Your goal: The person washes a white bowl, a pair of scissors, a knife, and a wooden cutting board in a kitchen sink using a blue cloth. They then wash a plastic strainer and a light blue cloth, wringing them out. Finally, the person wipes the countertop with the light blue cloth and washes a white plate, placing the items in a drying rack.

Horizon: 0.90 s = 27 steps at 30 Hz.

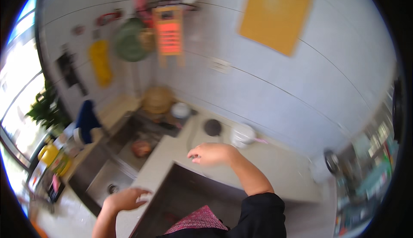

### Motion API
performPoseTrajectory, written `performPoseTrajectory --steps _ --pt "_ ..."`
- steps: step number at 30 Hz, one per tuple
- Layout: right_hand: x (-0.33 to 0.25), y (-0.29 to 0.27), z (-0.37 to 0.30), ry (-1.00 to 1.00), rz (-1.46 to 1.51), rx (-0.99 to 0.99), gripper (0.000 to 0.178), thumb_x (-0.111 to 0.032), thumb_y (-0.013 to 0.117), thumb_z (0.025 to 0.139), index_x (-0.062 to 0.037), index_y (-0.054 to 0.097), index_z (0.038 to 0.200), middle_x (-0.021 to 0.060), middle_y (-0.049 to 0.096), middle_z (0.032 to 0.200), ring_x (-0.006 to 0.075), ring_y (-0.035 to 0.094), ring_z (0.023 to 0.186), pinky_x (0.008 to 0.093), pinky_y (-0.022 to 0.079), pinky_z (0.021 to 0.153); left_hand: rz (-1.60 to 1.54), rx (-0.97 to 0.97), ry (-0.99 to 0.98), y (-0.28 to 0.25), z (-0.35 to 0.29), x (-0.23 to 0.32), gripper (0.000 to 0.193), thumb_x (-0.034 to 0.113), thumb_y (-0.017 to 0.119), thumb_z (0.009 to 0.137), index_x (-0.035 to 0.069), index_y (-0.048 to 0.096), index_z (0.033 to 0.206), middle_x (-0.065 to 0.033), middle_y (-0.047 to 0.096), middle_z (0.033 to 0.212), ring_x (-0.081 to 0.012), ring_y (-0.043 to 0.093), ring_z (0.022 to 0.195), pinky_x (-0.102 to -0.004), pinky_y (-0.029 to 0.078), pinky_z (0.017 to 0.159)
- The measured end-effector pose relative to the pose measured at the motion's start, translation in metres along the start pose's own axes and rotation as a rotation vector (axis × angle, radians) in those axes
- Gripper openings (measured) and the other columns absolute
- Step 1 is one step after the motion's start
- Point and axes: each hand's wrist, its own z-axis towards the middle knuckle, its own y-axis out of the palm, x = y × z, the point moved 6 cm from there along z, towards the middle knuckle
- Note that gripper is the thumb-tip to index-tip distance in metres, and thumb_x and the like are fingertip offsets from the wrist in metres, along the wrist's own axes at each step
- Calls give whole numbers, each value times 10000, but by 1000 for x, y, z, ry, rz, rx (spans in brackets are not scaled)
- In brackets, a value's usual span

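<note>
Steel sink [107, 174] at left, reddish item [141, 149] inside, untouched; white container [243, 134] on far counter [284, 165]; we list left hand [121, 199] empty, loosely spread, right hand [213, 154] half-curled, contents unclear, nothing visibly finished.

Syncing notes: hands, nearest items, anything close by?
Left hand open near sink. Right hand loosely curled, grip unclear. Dark round object beyond right hand; white container beside it.
</note>
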Motion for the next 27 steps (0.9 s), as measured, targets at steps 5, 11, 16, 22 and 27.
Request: performPoseTrajectory --steps 5,11,16,22,27 --pt "75 20 -276 519 102 470 292 -203 523 820 -78 574 1079 150 621 979 290 586 913 380 455 786 -53 -263 -36 162 19 -4 416 335 593 774 118 563 1128 -130 619 993 -302 589 921 -392 469 785" --pt "173 88 -623 905 220 1536 156 -97 513 834 -34 607 942 82 636 775 152 611 663 271 473 542 90 -372 -137 247 25 80 342 329 475 853 98 587 1080 -121 574 1112 -291 520 1061 -362 423 874" --pt "229 140 -869 918 450 2281 287 -60 499 827 13 501 1105 99 610 882 148 607 607 242 478 488 590 -432 274 316 84 113 319 261 473 845 81 578 1086 -138 569 1110 -307 526 1034 -383 424 862" --pt "272 127 -1005 1407 32 2328 443 -80 553 757 78 438 1155 158 630 895 198 641 721 294 506 518 234 -210 -165 347 134 234 405 286 573 784 100 548 1143 -161 565 1103 -264 525 1039 -350 416 878" --pt "329 113 -1093 1829 -515 1864 377 -172 588 770 45 504 1066 83 615 711 175 619 653 336 479 579 24 -390 -127 403 163 276 395 289 618 740 87 587 1078 -119 623 1012 -268 595 935 -336 469 793"
